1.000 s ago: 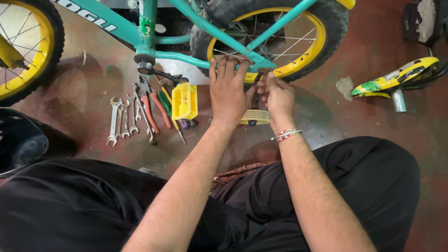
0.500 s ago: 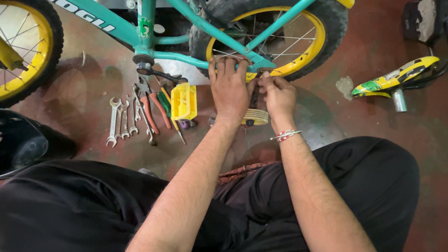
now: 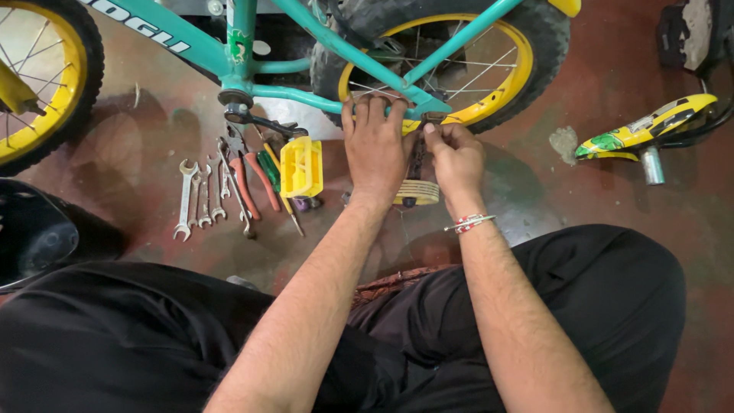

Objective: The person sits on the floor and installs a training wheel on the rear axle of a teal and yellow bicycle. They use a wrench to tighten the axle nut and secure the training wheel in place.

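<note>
Not much has moved since a moment ago: both hands have stayed at the same spot on the small teal bicycle frame (image 3: 336,47), and the right thumb has crept a little closer to the back axle. That tells me the hands are busy with the same small part, with no tool picked up.

The left hand (image 3: 376,145) lies over the teal stay by the rear wheel (image 3: 459,53), its fingers curled over the tube and gripping it. The right hand (image 3: 453,157) sits just to the right of it. Its thumb and fingers are pinched together at the dark chain (image 3: 417,160), close to where the frame meets the wheel. What the fingertips hold there is too small to tell. A red and white bracelet (image 3: 469,222) is on that wrist.

Just near the hands, a tan pedal (image 3: 419,193) lies on the red floor (image 3: 535,191). To the left of the hands lies a yellow pedal (image 3: 301,166). Further left is a row of spanners (image 3: 200,199), then red-handled pliers (image 3: 248,177) and a green screwdriver (image 3: 269,170). Far to the right lies a yellow and green bicycle part (image 3: 646,128). At the far left is the front wheel (image 3: 46,76).
</note>
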